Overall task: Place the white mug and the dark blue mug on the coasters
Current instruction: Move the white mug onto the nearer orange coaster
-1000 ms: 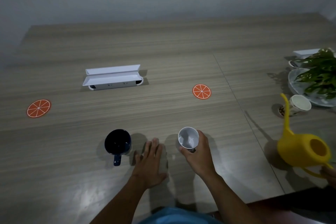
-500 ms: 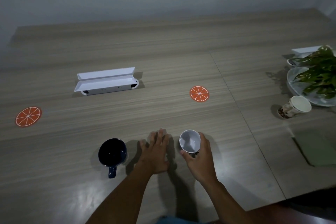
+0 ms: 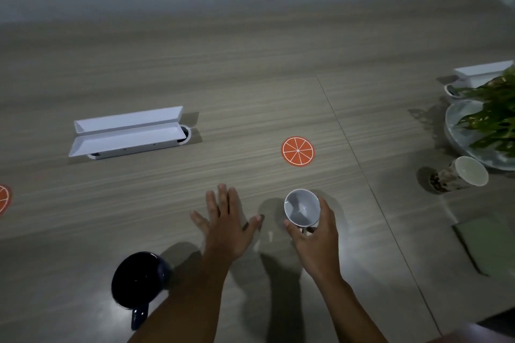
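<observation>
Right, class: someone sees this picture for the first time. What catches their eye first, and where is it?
Probably the round orange-slice coaster at mid-table, bright against grey wood. Just below it, the right hand grips the white ceramic mug, while the left hand is spread open beside it. The dark blue mug stands at lower left.

Wood-grain table, glazed mugs, flat printed coasters

The table (image 3: 250,86) looks like matt wood-grain laminate, streaked grey-brown, with a soft sheen near the front edge. The white mug (image 3: 301,207) and the dark blue mug (image 3: 139,278) look like smooth glazed ceramic, the blue one glossier. The orange coaster (image 3: 297,151) is flat and matt with printed white lines. The white tray (image 3: 128,131) looks like smooth plastic.
</observation>
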Tool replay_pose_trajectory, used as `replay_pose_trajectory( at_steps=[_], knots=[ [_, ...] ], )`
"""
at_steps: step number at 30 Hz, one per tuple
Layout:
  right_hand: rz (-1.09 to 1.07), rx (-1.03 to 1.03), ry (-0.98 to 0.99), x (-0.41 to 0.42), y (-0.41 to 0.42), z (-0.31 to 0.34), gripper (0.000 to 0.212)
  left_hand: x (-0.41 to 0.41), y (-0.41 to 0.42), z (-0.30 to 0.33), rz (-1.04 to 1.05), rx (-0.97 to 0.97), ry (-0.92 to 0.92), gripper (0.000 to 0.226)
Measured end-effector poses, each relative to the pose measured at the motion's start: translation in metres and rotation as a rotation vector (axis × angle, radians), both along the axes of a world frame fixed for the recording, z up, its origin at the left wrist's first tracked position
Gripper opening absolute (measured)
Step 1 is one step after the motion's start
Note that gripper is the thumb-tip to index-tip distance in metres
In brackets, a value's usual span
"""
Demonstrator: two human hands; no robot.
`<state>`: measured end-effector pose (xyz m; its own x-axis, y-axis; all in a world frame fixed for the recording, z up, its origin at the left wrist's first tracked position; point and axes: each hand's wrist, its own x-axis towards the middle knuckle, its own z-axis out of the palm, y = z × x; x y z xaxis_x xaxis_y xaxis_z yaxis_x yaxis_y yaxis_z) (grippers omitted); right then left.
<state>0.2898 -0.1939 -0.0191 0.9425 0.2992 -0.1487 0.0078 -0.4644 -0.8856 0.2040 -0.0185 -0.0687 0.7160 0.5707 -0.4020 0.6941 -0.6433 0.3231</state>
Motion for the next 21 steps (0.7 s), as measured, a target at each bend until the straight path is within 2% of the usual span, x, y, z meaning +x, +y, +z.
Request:
replay_pose_trajectory(
  at_steps=[5, 14, 21],
  knots=[
    [-0.040, 0.005, 0.023, 0.033, 0.018, 0.005, 0.081, 0.013, -0.007, -0.012, 0.101, 0.141, -0.012, 0.091],
    [-0.123, 0.098, -0.034, 0.102, 0.061, 0.016, 0.077, 0.013, -0.006, -0.023, 0.174, 0.116, -0.037, 0.089],
    [-0.122, 0.076, -0.135, 0.152, 0.084, 0.009, 0.073, 0.013, -0.004, -0.028, 0.189, 0.126, -0.043, 0.089]
  ],
)
